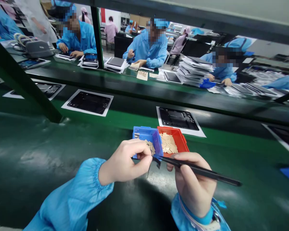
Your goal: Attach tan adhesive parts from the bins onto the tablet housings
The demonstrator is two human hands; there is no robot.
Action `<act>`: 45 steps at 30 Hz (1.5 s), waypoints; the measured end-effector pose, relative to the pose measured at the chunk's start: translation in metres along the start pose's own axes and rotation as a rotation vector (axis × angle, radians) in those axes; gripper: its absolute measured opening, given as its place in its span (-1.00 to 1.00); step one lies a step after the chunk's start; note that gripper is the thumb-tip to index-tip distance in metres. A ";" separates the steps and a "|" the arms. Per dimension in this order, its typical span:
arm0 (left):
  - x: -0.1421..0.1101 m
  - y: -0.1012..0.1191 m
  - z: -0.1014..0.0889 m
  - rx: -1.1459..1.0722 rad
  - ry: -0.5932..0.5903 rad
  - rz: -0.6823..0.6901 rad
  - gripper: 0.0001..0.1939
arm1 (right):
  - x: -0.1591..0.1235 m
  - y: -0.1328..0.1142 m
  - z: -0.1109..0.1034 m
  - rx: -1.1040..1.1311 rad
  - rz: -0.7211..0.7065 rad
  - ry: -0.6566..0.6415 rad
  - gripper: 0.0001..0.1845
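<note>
My right hand (194, 179) is closed around a pair of black tweezers (207, 172), whose tips point left toward my other hand. Thumb and forefinger of my left hand (128, 160) pinch a small dark piece (157, 163) with a thin strand hanging below it. The tweezer tips meet this piece; whether they grip it I cannot tell. Just behind the hands stands a blue bin (161, 142) with small tan pieces and a few metallic parts inside, partly hidden by my left hand. Touching its right side is a red bin (184, 141) holding many flat tan pieces.
Beyond the bins, black device housings (89, 102) lie on white sheets along a green strip (125, 117). A green post (26, 80) slants down at the left. Co-workers in blue (146, 46) sit across the bench beside a stack of sheets and devices (194, 72).
</note>
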State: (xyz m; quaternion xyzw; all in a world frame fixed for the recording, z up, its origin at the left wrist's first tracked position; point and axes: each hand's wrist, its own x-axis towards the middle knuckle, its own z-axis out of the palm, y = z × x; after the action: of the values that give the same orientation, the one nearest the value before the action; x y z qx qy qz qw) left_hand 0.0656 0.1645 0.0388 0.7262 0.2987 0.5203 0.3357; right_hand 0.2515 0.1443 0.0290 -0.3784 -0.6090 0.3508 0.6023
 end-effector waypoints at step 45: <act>-0.004 0.004 -0.005 0.692 0.132 0.193 -0.67 | -0.007 0.008 0.011 0.065 -0.019 -0.017 -0.88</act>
State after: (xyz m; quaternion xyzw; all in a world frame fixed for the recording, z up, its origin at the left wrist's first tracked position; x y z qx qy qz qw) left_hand 0.0605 0.1604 0.0406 0.7864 0.4084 0.4634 -0.0006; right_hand 0.2406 0.1419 0.0182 -0.3501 -0.6060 0.3678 0.6122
